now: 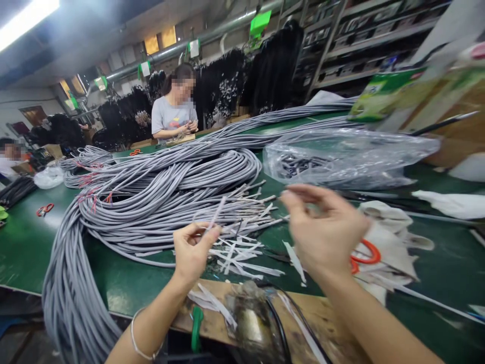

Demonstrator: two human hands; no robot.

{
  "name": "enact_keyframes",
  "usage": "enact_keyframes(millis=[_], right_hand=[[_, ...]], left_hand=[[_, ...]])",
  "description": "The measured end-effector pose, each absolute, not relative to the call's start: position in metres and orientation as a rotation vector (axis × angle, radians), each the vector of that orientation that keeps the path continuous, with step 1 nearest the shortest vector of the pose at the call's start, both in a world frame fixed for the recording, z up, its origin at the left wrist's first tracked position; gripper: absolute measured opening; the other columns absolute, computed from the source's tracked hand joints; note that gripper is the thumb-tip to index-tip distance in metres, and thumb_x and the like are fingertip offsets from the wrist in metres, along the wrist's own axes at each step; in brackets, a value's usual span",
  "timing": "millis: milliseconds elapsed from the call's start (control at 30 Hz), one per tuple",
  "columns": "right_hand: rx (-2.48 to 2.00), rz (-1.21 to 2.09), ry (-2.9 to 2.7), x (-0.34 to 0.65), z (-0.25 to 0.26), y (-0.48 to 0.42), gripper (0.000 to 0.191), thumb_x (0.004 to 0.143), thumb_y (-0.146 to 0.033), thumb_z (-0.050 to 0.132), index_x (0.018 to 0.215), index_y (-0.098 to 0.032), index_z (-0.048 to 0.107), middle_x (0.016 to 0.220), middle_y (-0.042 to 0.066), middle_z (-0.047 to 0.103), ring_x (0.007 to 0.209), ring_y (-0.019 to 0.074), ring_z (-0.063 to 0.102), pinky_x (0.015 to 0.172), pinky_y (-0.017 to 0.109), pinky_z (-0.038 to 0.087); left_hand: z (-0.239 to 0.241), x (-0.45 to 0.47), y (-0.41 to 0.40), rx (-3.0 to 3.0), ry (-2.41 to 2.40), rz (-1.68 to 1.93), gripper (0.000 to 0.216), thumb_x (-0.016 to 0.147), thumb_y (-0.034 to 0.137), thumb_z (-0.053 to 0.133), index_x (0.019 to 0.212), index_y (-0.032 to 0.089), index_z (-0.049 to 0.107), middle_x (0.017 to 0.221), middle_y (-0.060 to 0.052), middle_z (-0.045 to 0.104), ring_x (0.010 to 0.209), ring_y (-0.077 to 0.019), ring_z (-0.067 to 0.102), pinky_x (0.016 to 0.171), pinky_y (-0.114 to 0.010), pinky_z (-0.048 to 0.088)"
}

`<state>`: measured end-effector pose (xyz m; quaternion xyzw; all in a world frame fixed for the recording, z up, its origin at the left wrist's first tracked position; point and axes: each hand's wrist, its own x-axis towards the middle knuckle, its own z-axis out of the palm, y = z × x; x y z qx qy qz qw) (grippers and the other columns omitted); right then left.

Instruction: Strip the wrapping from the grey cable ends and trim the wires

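Note:
My left hand [194,252] is closed, with a thin pale strip [217,212] pinched between thumb and fingers and pointing upward. To its right, my right hand [322,232] is raised above the table with thumb and fingers curled together; whatever they may hold is hidden. Between the hands lie the frayed ends of grey cables [250,202] and a loose heap of white strips [235,258]. The long grey cable bundle [170,177] loops behind my left hand and hangs over the table's front edge.
Red-handled scissors [366,255] lie on pale cloth [394,242] by my right forearm. A clear plastic bag [352,154] of small dark parts sits behind. A machine [252,318] stands on a wooden board [318,313] in front. Across the green table [125,290] sits a person [174,111].

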<state>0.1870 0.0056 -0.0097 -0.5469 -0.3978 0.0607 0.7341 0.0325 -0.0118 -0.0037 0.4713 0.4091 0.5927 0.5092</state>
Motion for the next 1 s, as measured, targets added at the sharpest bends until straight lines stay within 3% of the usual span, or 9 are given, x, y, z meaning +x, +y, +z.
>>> enact_keyframes(millis=[100,267,533,667,800,1000], right_hand=[[-1.123,-0.026,-0.922,0.183,-0.010,-0.004,0.011,0.079,-0.023,0.060,0.086,-0.016,0.064,0.061,0.004,0.065,0.050,0.0143,0.062,0.039,0.021,0.043],[-0.869,-0.126,-1.642,0.156,-0.020,-0.021,0.013,0.081,-0.020,0.062,0.093,-0.021,0.062,0.063,-0.003,0.069,0.034,0.0058,0.049,0.037,0.017,0.041],[-0.892,-0.177,-1.748,0.156,-0.021,-0.018,0.010,0.084,-0.019,0.059,0.092,-0.020,0.064,0.081,0.003,0.074,0.053,0.0121,0.065,0.049,0.021,0.050],[-0.850,-0.111,-1.762,0.154,-0.020,-0.021,0.015,0.083,-0.014,0.055,0.077,-0.022,0.066,0.066,0.000,0.071,0.054,0.0132,0.066,0.051,0.021,0.051],[-0.891,-0.033,-1.737,0.155,-0.018,-0.022,0.015,0.082,-0.015,0.055,0.073,-0.022,0.065,0.065,0.000,0.071,0.049,0.0127,0.063,0.048,0.022,0.049],[-0.967,0.470,-1.603,0.153,-0.015,-0.021,0.017,0.079,-0.031,0.058,0.068,-0.019,0.062,0.044,-0.004,0.053,0.034,0.0079,0.044,0.033,0.019,0.033]], left_hand=[[-0.005,0.030,-0.009,1.094,0.936,1.418,0.047,0.053,0.056,0.075,0.061,0.012,0.065,0.039,0.008,0.040,0.031,-0.0010,0.026,0.033,-0.017,0.016],[-0.010,0.030,-0.008,1.168,0.950,1.401,0.053,0.061,0.063,0.067,0.050,0.013,0.054,0.034,0.006,0.042,0.028,-0.0028,0.032,0.031,-0.017,0.021],[-0.014,0.032,-0.008,1.111,1.015,1.380,0.052,0.063,0.066,0.064,0.058,0.014,0.055,0.028,0.006,0.044,0.020,-0.0058,0.036,0.024,-0.015,0.022],[-0.014,0.032,-0.006,1.035,1.001,1.418,0.056,0.064,0.071,0.058,0.061,0.016,0.049,0.031,0.006,0.047,0.020,-0.0076,0.039,0.022,-0.015,0.027],[-0.015,0.028,0.001,0.982,1.028,1.488,0.057,0.066,0.074,0.053,0.063,0.018,0.043,0.036,0.005,0.050,0.022,-0.0094,0.045,0.022,-0.015,0.030],[-0.013,0.026,0.002,0.949,0.963,1.502,0.060,0.062,0.078,0.052,0.064,0.019,0.037,0.045,0.007,0.049,0.024,-0.0073,0.044,0.022,-0.015,0.028]])
